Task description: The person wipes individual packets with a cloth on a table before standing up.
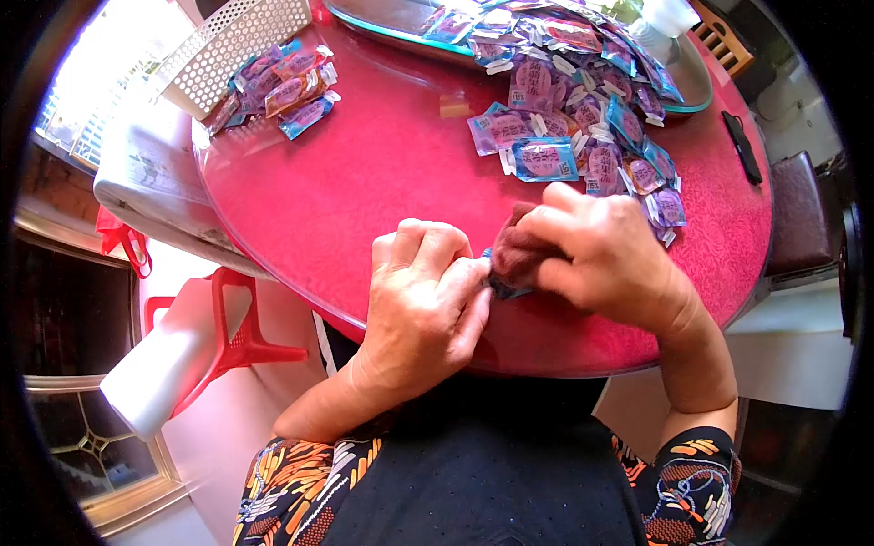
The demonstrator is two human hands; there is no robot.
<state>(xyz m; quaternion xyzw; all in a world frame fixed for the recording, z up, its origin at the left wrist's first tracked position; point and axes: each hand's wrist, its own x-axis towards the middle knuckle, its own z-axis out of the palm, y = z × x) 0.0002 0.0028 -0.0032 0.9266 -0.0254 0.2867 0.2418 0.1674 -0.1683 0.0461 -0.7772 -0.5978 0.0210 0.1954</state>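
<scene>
Near the front edge of the red table (319, 200), my left hand (428, 296) is closed, its thumb and fingers pinching one end of a small blue packet (510, 290) that is mostly hidden. My right hand (605, 255) is closed around a dark reddish-brown cloth (522, 250), which presses against the packet's other side. The two hands are close together. Beyond my right hand lies a large pile of purple and blue packets (596, 118) with white caps, spilling from a teal-rimmed tray (692, 86) onto the table.
At the back left, a white perforated basket (232, 50) lies tipped beside a smaller group of packets (282, 86). A small yellowish piece (454, 106) lies mid-table. A black object (743, 147) rests at the right. A red stool (228, 332) stands at lower left, a dark chair (801, 214) at right.
</scene>
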